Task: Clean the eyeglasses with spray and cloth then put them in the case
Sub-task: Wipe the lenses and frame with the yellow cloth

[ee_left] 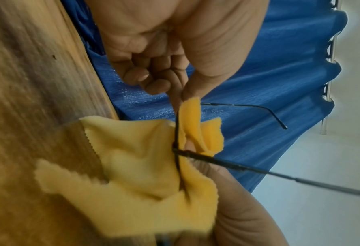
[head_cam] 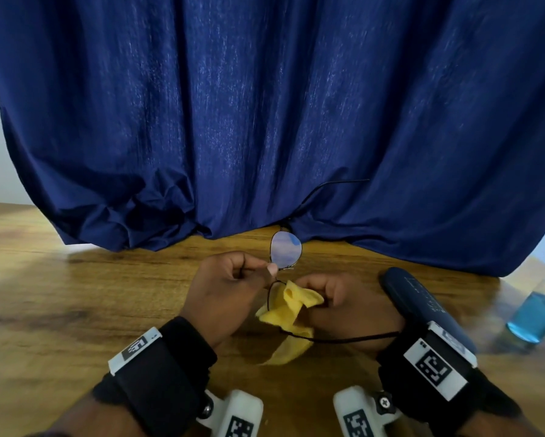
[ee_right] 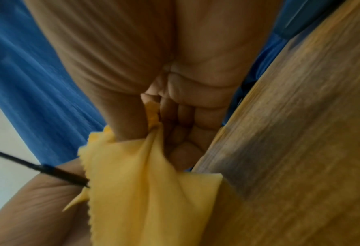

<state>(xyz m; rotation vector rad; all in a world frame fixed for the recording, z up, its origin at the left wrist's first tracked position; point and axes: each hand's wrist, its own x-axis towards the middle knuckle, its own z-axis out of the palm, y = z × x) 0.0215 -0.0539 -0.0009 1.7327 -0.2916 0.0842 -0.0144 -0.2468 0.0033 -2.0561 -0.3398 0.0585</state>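
Thin black-framed eyeglasses (head_cam: 286, 250) are held above the wooden table (head_cam: 75, 288), temples unfolded. My left hand (head_cam: 233, 279) pinches the frame near the bridge, between the two lenses (ee_left: 177, 103). My right hand (head_cam: 340, 304) grips a yellow cloth (head_cam: 288, 310) wrapped over the near lens, thumb and fingers pinching it through the fabric (ee_right: 151, 129). One temple (head_cam: 353, 337) runs back over my right wrist. The far lens is uncovered. The dark blue case (head_cam: 422, 307) lies shut to the right of my right hand. The spray bottle (head_cam: 536, 316) with blue liquid stands at the far right.
A dark blue curtain (head_cam: 264, 105) hangs down onto the back of the table just behind the glasses. Bare wooden tabletop stretches to the left of my hands. The table's right edge lies near the bottle.
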